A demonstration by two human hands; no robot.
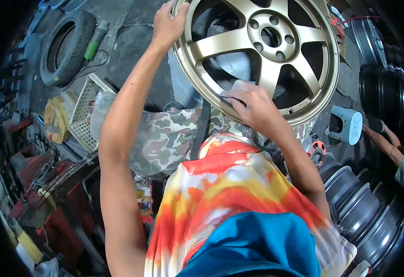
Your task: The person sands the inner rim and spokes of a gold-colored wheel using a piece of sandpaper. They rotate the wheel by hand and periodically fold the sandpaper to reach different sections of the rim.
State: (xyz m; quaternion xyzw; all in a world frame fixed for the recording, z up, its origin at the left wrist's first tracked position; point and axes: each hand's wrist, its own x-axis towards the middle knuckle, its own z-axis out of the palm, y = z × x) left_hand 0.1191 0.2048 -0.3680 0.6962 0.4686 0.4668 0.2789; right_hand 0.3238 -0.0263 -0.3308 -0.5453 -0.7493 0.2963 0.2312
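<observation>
Above, the gold wheel (267, 57) is cropped; left hand (169, 23) clasps it, right hand (256, 105) pinches a half-hidden whitish scrap (244, 85).

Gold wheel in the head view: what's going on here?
A person holds a gold six-spoke alloy wheel above their camouflage-clothed legs. The left hand grips its outer rim at the upper left, while the right hand is at the near edge of the rim, with something pale at the fingertips, too unclear to name. No tyre is on the wheel. At the right, another person's arm shows beside a light-blue stool.
</observation>
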